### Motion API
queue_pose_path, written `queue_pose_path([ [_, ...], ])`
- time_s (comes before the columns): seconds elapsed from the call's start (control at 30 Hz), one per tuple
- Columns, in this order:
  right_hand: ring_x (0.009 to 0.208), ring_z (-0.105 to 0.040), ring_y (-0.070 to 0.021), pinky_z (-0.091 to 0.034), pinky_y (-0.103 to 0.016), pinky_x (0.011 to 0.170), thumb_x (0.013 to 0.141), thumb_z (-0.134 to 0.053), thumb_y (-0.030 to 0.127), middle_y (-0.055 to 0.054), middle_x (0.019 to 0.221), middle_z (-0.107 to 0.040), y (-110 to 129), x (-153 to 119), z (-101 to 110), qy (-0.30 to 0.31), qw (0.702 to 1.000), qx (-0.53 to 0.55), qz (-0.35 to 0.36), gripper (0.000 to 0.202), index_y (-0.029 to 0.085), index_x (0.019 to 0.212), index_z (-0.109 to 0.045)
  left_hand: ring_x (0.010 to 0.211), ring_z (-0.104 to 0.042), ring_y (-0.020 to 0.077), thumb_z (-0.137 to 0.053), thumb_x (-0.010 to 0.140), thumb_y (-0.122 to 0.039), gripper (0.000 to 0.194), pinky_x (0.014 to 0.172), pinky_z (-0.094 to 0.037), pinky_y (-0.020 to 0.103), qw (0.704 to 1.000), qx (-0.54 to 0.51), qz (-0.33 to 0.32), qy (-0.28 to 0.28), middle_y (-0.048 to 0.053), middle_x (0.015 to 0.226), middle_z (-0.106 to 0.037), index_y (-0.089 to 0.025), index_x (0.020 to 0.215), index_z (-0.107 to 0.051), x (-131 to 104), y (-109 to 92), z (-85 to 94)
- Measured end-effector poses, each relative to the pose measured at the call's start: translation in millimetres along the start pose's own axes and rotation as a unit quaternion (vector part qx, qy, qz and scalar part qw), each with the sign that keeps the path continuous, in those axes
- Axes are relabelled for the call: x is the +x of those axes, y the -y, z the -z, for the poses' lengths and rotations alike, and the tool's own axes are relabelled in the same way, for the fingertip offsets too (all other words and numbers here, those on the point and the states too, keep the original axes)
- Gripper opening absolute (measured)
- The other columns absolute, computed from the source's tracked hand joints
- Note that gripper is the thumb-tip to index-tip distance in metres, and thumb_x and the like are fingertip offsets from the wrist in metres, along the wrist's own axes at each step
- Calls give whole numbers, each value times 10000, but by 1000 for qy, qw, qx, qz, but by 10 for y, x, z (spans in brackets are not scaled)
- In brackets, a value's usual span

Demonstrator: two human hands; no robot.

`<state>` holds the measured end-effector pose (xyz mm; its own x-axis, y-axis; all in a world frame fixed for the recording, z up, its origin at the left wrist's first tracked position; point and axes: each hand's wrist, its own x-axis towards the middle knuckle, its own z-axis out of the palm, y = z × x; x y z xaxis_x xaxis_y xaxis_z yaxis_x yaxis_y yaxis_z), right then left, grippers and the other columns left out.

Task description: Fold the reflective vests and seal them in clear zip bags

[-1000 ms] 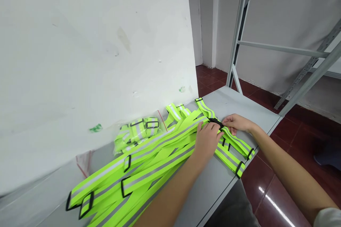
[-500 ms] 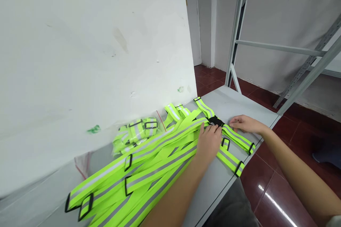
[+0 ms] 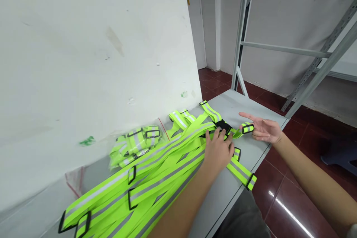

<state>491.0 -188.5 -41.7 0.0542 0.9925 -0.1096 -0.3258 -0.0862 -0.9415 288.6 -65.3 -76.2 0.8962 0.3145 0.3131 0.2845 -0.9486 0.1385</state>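
Observation:
Fluorescent yellow-green reflective straps (image 3: pixel 167 167) with grey stripes and black slider buckles lie in a long pile on the grey table. My left hand (image 3: pixel 219 148) rests on their right part with fingers spread, fingertips just below a black buckle (image 3: pixel 222 125). To its right, my right hand (image 3: pixel 266 129) is turned palm up, index finger stretched out and the other fingers partly bent. A short strap end (image 3: pixel 247 128) with a black slider is folded up against its fingers; no firm grip shows. Another strap end (image 3: pixel 242 171) lies toward the table's front edge.
A clear zip bag (image 3: pixel 136 143) with folded straps lies against the white panel (image 3: pixel 97 63). More clear plastic bags (image 3: pixel 52 200) are at the left. A grey metal frame (image 3: pixel 240 37) rises behind the table (image 3: pixel 237 106). A dark stool (image 3: pixel 340 156) stands on the red tiled floor.
My right hand has turned palm up and moved slightly right. The short strap beside it, flat before, is now folded up. My left hand stays on the pile, its fingers more spread.

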Motion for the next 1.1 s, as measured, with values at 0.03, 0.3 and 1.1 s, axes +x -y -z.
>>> queue_pose_path([
  [0.03, 352, -177, -3, -282, -224, 364, 732, -596, 496, -105, 1237, -627, 34, 57, -60, -4, 1000, -13, 12, 753, 287, 1415, -360, 1291, -431, 300, -368, 954, -358, 386, 1070, -228, 643, 1000, 0, -3, -1, 94, 1326, -576, -264, 1260, -583, -1, 2, 1],
  [0.3, 466, -356, -34, -310, -211, 427, 750, -685, 370, -46, 1075, -643, 69, 796, -202, -12, 967, -253, 14, 497, 225, 1202, -542, 1286, -453, 292, -370, 959, -303, 359, 1077, -239, 620, 1000, -8, -22, -13, 113, 1306, -596, -212, 1193, -625, -15, 16, -53],
  [1.1, 858, -574, -209, -460, -308, 745, 620, -783, 495, -85, 1046, -577, -130, 1578, 143, -131, 798, -583, -78, 827, 168, 1303, -452, 1151, -489, 284, -408, 932, -292, 374, 1054, -310, 581, 999, -21, 26, 6, 105, 1186, -603, -216, 1276, -533, 9, 12, 6],
])
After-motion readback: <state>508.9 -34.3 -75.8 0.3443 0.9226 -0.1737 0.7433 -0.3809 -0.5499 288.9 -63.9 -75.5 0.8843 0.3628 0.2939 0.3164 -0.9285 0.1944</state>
